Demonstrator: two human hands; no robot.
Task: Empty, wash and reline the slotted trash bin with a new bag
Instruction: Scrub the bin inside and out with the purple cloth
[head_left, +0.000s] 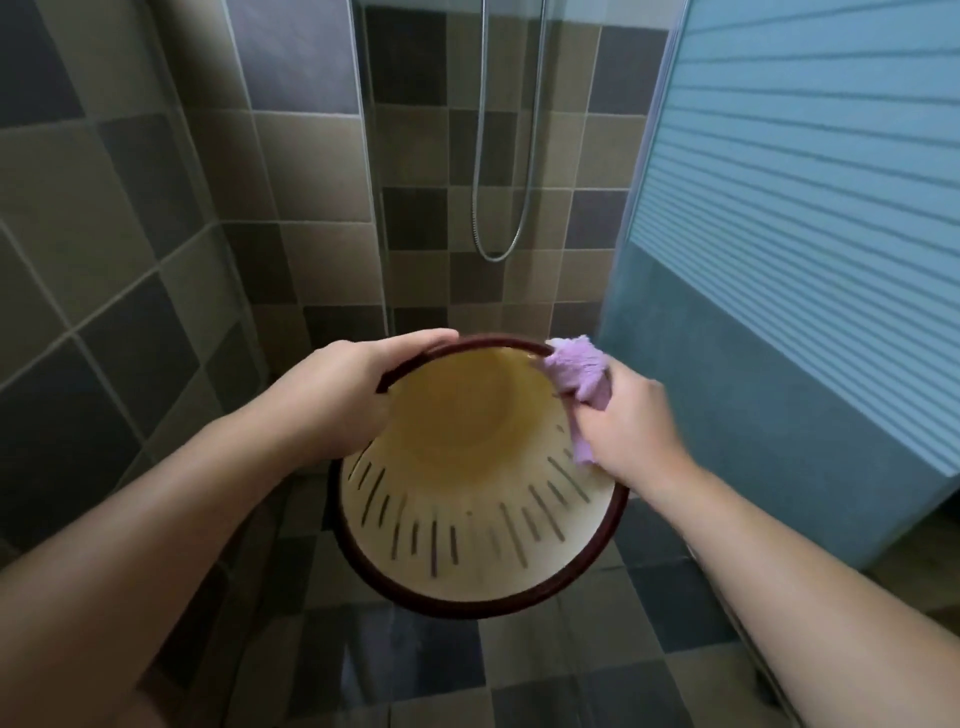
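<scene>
The fingers of the right hand are curled around a purple cloth and hold it firmly; the cloth comes out above the knuckles and also hangs a little below the hand. The hand is slightly blurred. Where these fingers press, the cloth lies against the inner wall of the slotted trash bin, at the far right part of its dark brown rim.

The fingers of the left hand are bent over the far left part of the same rim. The fingers lie along the outside of the rim, and the thumb side seems to go to the inside of the bin, so this hand grips the bin.

Between the two hands the bin is held in the air, tilted with its opening toward the camera. Its inside is cream coloured, with long narrow slots in the near wall, and the round bottom looks more yellow.

Beyond the fingertips, a metal shower hose hangs in a loop on the tiled wall. To the right of the right hand stands a blue striped panel. Below the bin is a wet tiled floor.
</scene>
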